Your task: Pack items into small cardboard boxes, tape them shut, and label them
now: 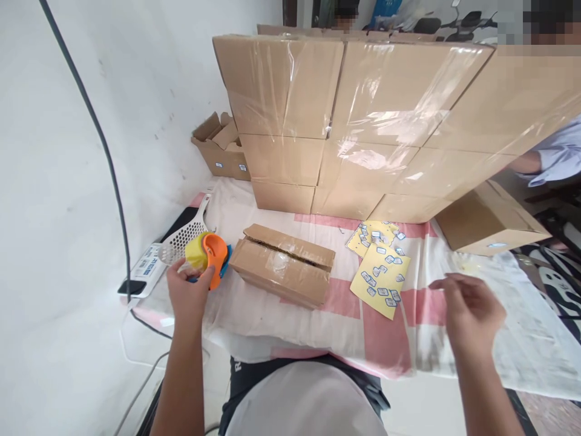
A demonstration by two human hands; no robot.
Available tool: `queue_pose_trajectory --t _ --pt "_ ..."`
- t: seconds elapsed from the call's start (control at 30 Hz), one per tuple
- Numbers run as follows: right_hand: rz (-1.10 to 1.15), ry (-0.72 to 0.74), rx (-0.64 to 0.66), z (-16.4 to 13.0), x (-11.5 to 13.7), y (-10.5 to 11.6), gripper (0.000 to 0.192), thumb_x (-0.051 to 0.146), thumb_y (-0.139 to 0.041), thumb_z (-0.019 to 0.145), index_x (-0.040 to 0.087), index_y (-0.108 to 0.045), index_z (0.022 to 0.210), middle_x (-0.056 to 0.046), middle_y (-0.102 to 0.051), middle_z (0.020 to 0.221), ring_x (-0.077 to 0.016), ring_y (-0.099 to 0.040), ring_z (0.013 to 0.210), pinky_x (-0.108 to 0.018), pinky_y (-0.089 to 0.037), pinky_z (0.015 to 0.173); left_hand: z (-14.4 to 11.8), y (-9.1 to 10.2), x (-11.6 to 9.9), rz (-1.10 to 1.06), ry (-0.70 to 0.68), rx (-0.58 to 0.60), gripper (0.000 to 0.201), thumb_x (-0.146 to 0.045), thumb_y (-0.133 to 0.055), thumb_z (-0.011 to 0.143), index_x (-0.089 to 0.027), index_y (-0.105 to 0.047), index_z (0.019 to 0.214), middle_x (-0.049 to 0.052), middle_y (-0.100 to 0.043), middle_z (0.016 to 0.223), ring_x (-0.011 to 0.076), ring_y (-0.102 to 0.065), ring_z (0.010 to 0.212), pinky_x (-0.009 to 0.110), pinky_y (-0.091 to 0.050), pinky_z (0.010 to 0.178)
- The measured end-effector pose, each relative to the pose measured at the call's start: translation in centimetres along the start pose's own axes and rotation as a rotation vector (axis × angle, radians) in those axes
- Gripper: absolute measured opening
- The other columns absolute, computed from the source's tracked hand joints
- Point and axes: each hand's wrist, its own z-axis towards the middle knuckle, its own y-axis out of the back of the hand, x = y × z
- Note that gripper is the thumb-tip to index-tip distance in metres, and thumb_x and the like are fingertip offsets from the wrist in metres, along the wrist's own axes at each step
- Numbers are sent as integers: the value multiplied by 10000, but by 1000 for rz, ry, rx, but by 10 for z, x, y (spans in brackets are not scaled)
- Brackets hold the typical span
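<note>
My left hand (188,290) grips an orange and yellow tape dispenser (207,254) at the left end of a small cardboard box (282,264). That box lies on the cloth-covered table (345,318) with its top flaps closed and clear tape along the seam. My right hand (469,309) hovers over the table to the right, fingers loosely spread, holding nothing. Yellow sheets of small blue-and-white stickers (380,269) lie between the box and my right hand.
A wall of stacked taped cartons (376,121) lines the back of the table. A single carton (488,224) lies at the right, beside another person's sleeve (556,158). A white perforated scoop (188,236) and a power strip (147,266) sit at the left edge. A cable (106,151) hangs along the wall.
</note>
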Motion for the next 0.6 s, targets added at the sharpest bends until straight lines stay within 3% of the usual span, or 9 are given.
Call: queue_pose_trajectory --t 0.03,0.1,0.13,0.2,0.3,0.37,0.5,0.6 --pt "56 75 158 -22 18 -10 54 217 -687 855 266 -709 846 -109 -709 758 -210 -691 703 -405 -521 692 -9 4 -3 -23 -13 -32 807 -412 -802 666 -210 -465 1372 -38 -590 841 173 -626 714 387 -556 775" --pt "305 239 618 -63 51 -36 99 221 -640 907 279 -718 889 -68 -713 744 -207 -688 674 -355 -526 595 -33 14 -8 -25 -70 -87 832 -367 -822 659 -242 -456 1395 -46 -564 863 157 -603 730 379 -545 808" --pt "412 269 877 -81 66 -51 142 209 -611 925 284 -721 974 -49 -720 755 -190 -680 666 -336 -531 599 -46 19 -10 -18 -126 -114 827 -346 -826 661 -244 -462 1397 -45 -552 868 156 -596 748 373 -539 823" --pt "492 208 1220 -113 89 -89 188 220 -576 952 276 -714 1066 -56 -749 903 -191 -705 811 -356 -564 749 -73 27 -11 -37 -254 -148 802 -314 -826 675 -232 -471 1389 -36 -530 878 154 -583 782 349 -534 829" --pt "646 -41 1364 -149 111 -154 302 347 -606 950 270 -663 1236 -89 -702 1252 -227 -667 1128 -407 -523 991 -108 39 -2 -132 -386 -106 793 -276 -821 714 -232 -432 1404 -26 -525 901 143 -579 785 317 -539 795" --pt "831 -277 1375 -169 119 -194 393 459 -659 901 248 -653 1234 -98 -682 1297 -248 -625 1225 -423 -483 1059 -126 44 8 -191 -411 -55 775 -257 -816 741 -243 -417 1406 -24 -535 906 139 -589 772 307 -549 764" --pt "913 -661 1542 -200 126 -244 532 622 -697 796 177 -684 1087 -99 -758 989 -252 -709 961 -378 -544 881 -152 50 26 -244 -407 9 566 -253 -735 840 -242 -477 1344 -5 -591 907 145 -627 785 297 -560 733" --pt "901 -753 1608 -217 123 -258 620 709 -632 793 140 -670 1035 -91 -737 779 -216 -696 749 -319 -531 717 -164 52 27 -282 -336 68 427 -268 -671 893 -231 -517 1290 13 -651 899 167 -667 844 343 -567 831"
